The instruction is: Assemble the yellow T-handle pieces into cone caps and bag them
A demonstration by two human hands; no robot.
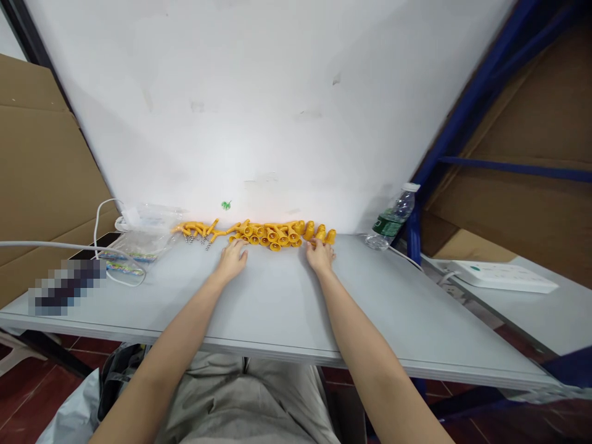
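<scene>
A row of glossy yellow plastic pieces lies along the back of the table against the white panel. In its middle is a pile of yellow cup-shaped pieces [272, 236] with their hollow ends facing me. Yellow branch-shaped pieces [198, 229] with metal screws poking out lie at the left end. At the right end stand several yellow rounded pieces [330, 236]. My left hand [231, 260] rests at the pile's left front edge, fingers stretched out and thumb apart, holding nothing. My right hand [320, 256] has its fingers curled at a yellow piece at the right end; its fingertips partly hide it.
A plastic water bottle [393, 219] leans at the back right by the blue metal frame [435, 163]. Clear plastic bags [145, 243] and a white cable [50, 245] lie at left. A white power strip [504, 276] sits on the neighbouring surface. Cardboard [41, 166] stands at left.
</scene>
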